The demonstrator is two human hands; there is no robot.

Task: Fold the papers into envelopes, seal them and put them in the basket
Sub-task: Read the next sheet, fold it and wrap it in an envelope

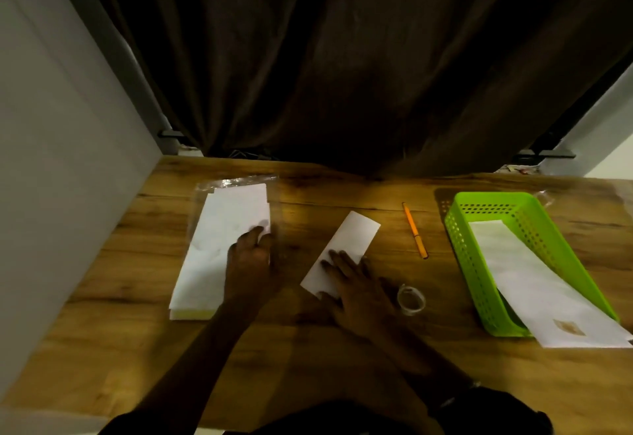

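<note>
Now the hands lie apart, fingers flat: left hand (pixel 250 258) on the paper stack (pixel 214 236), right hand (pixel 359 287) pressing the folded paper (pixel 352 239), tape roll (pixel 411 299) just right of it.

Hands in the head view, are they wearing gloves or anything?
No gloves. The left hand and right hand are bare, and so are both forearms. Dark clothing shows only near the picture's bottom edge. It is too dim to spot rings.

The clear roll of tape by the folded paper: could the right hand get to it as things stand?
Probably yes. The clear roll of tape lies on the wooden table right beside the right hand, which presses flat on the folded white paper; nothing lies between them.
</note>
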